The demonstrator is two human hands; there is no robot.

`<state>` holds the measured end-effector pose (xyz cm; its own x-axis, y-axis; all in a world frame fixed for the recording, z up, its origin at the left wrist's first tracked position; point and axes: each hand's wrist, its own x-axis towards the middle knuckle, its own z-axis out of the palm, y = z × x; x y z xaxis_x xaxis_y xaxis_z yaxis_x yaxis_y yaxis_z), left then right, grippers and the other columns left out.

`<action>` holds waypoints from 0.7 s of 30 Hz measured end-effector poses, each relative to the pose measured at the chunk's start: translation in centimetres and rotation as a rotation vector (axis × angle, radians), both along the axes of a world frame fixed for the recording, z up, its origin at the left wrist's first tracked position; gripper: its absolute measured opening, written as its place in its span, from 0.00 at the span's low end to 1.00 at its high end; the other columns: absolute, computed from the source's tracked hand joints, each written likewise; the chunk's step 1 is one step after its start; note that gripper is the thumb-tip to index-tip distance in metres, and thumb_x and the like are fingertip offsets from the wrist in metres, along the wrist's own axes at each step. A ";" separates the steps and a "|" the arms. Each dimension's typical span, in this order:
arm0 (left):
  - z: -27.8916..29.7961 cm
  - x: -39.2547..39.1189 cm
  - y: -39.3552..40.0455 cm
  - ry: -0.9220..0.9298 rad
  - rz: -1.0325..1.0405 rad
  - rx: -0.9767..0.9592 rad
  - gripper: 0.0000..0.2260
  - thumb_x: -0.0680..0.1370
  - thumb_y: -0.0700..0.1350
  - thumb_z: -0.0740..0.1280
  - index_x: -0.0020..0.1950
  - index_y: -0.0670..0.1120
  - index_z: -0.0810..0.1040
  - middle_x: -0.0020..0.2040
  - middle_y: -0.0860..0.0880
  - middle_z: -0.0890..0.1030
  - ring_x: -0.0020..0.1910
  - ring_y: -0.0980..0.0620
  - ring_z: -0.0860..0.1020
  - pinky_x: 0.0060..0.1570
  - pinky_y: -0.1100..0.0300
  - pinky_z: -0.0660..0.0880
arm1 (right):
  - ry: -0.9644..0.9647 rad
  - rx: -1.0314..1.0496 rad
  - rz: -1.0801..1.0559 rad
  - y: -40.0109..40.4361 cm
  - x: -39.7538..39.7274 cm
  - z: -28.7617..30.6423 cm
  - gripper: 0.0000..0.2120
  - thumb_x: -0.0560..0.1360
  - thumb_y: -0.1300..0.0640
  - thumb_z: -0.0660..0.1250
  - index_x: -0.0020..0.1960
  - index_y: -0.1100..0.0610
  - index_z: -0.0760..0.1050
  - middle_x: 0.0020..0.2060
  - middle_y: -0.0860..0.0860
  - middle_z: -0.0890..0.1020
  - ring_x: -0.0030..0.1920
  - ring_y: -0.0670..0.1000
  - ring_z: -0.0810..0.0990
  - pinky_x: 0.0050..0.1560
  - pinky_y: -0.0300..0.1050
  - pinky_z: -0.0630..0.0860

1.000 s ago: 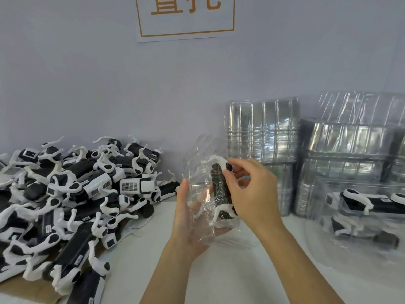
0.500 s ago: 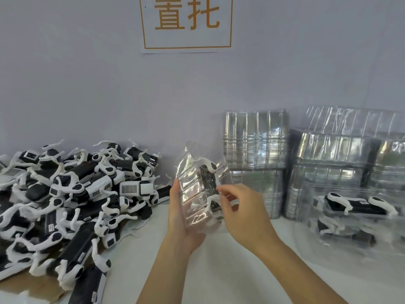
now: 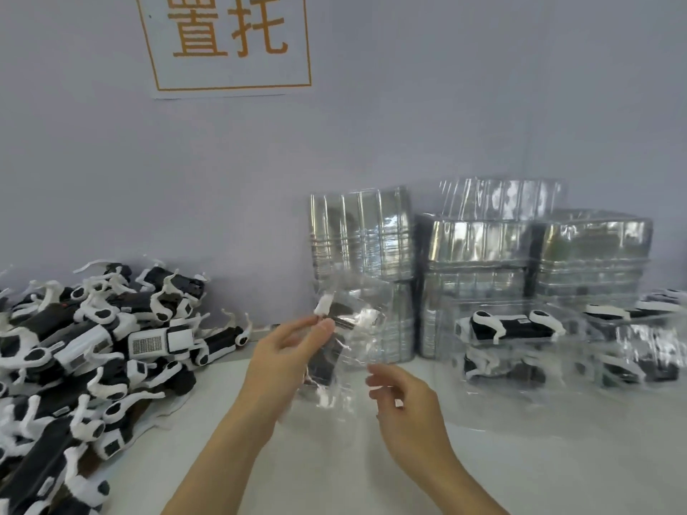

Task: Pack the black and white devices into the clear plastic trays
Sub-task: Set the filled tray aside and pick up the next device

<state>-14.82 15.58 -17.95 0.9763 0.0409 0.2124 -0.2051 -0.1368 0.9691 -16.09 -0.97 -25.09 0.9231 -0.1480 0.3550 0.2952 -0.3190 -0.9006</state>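
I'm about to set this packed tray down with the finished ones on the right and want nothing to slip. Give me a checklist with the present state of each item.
1. Left hand grips the tray: ok.
2. Right hand supports the tray: not ok, it is open and just off the plastic.
3. Device inside the tray: ok.
4. Device fully seated: cannot tell, blurred.
5. Finished trays in place on the right: ok.

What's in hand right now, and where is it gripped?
The left hand pinches a clear tray with a device inside, at its upper left edge. The right hand holds nothing, just below the tray.
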 end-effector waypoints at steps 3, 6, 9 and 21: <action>1.5 -0.5 -1.3 -0.116 -0.008 0.253 0.28 0.60 0.71 0.72 0.56 0.63 0.81 0.53 0.57 0.82 0.40 0.65 0.81 0.37 0.72 0.73 | 0.010 0.001 -0.044 -0.2 1.0 -1.0 0.19 0.77 0.69 0.61 0.51 0.46 0.80 0.44 0.44 0.83 0.47 0.38 0.80 0.45 0.29 0.71; 4.4 -0.2 -3.4 -0.259 -0.059 0.587 0.27 0.59 0.77 0.68 0.56 0.71 0.78 0.57 0.65 0.75 0.54 0.68 0.74 0.52 0.66 0.69 | 0.053 -0.040 -0.036 0.3 1.4 -1.7 0.18 0.76 0.68 0.59 0.49 0.46 0.78 0.45 0.44 0.82 0.47 0.40 0.79 0.47 0.28 0.70; 8.1 0.6 -6.8 -0.392 -0.182 0.752 0.28 0.62 0.76 0.68 0.59 0.69 0.76 0.58 0.62 0.76 0.59 0.62 0.72 0.59 0.59 0.69 | 0.129 -0.117 0.056 1.1 1.1 -2.4 0.18 0.77 0.64 0.58 0.53 0.42 0.76 0.49 0.42 0.79 0.49 0.38 0.77 0.49 0.26 0.69; 12.8 5.2 -22.7 -0.417 -0.530 1.079 0.28 0.67 0.75 0.67 0.62 0.63 0.77 0.70 0.57 0.73 0.63 0.53 0.72 0.61 0.55 0.69 | 0.133 -0.246 0.108 1.2 0.8 -1.1 0.21 0.75 0.62 0.55 0.58 0.48 0.82 0.50 0.44 0.75 0.47 0.41 0.74 0.58 0.29 0.69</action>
<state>-9.61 -7.10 -5.16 0.6715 -0.7167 0.1881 -0.7373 -0.6210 0.2660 -15.32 0.20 -26.15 0.9696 0.0293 0.2431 0.2242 -0.5057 -0.8331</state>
